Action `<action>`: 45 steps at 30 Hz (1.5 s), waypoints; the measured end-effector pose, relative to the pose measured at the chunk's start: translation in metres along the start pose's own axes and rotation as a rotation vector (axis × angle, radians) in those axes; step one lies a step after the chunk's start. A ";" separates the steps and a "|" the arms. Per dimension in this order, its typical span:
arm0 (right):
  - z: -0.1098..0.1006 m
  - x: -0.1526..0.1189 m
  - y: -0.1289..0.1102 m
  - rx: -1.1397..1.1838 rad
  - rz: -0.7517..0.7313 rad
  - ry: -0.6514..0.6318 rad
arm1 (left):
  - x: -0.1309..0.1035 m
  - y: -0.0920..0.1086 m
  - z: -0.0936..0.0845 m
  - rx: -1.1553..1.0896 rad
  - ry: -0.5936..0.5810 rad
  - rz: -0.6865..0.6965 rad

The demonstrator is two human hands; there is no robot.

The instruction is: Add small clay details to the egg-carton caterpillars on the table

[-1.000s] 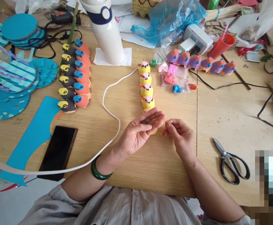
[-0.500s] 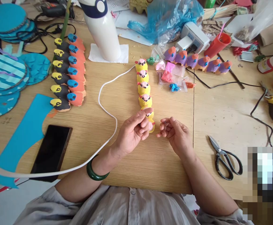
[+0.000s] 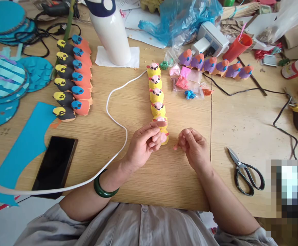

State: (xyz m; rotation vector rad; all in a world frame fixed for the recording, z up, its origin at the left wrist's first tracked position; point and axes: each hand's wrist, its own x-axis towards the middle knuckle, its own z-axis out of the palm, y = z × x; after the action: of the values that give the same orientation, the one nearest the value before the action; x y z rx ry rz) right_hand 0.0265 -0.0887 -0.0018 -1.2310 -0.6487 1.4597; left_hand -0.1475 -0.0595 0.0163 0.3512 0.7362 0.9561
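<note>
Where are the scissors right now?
In the head view, the scissors lie on the table's right side, out beyond the person's right hand, below the black cable in the picture.

On the table (image 3: 185, 184), a hand could pass between the scissors (image 3: 238, 164) and the black cord (image 3: 228, 94). Toward the near edge, the white cable (image 3: 126, 131) crosses the way between the phone (image 3: 54, 167) and the yellow figures (image 3: 155, 83).

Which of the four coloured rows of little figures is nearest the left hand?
The yellow row with pink faces: its near end lies right by the left hand. The black row, orange row and purple row are all farther off.
</note>
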 end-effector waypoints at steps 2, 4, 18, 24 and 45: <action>0.000 0.000 0.000 -0.005 0.006 -0.012 | 0.000 0.000 0.000 0.018 0.017 0.001; 0.000 0.000 0.000 0.003 0.000 -0.013 | 0.000 0.000 0.000 0.030 0.035 -0.001; -0.003 0.000 0.002 -0.023 -0.018 0.016 | -0.003 -0.008 -0.007 0.727 0.096 0.339; -0.006 0.000 0.004 -0.073 -0.042 0.022 | -0.003 -0.014 -0.013 1.399 0.080 0.603; -0.005 0.000 0.003 -0.095 -0.032 0.004 | 0.000 -0.012 -0.019 1.540 0.034 0.611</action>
State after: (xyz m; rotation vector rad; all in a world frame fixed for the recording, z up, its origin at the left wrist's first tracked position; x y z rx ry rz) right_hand 0.0301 -0.0908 -0.0064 -1.2911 -0.7392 1.4135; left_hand -0.1531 -0.0668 -0.0041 1.9888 1.3396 0.7639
